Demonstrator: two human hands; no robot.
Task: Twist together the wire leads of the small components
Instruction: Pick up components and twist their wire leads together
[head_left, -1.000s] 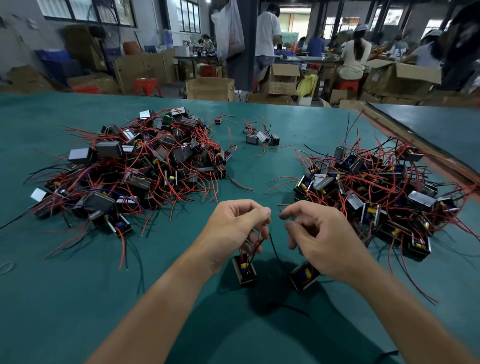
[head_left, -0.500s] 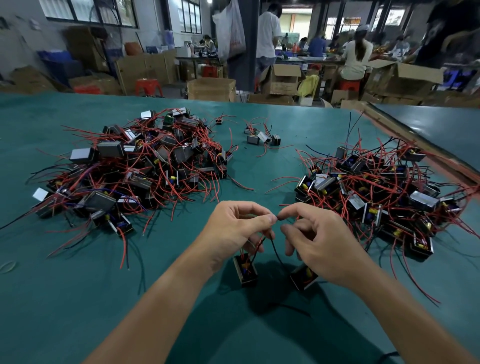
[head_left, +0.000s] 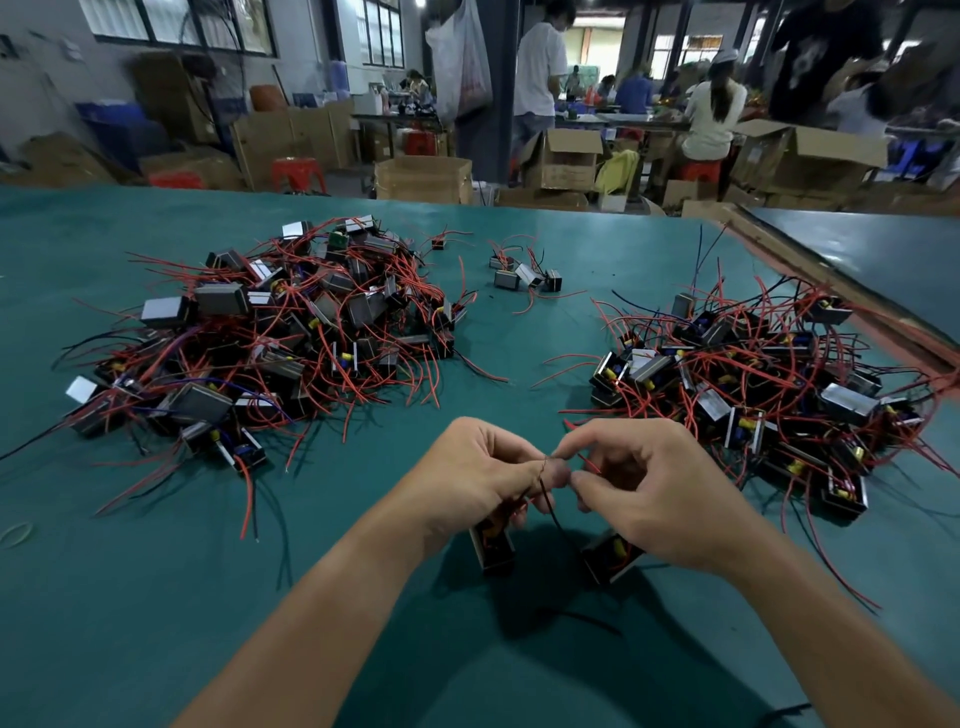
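Two small black components with yellow parts lie on the green table below my hands, one (head_left: 493, 551) under my left hand and one (head_left: 610, 558) under my right. Thin red and black wire leads (head_left: 543, 486) rise from them to my fingertips. My left hand (head_left: 478, 478) pinches the leads between thumb and forefinger. My right hand (head_left: 644, 488) pinches the same leads right beside it, fingertips of both hands touching. The joined wire ends are mostly hidden between the fingers.
A big pile of components with red leads (head_left: 270, 332) lies at the left, another pile (head_left: 753, 379) at the right. A few loose ones (head_left: 524, 275) sit at the far middle. A table edge (head_left: 831, 291) runs along the right. People and cardboard boxes fill the background.
My two hands have closed together: the gap between their fingertips is gone and both now pinch the leads at one spot. The two components have stayed on the table.
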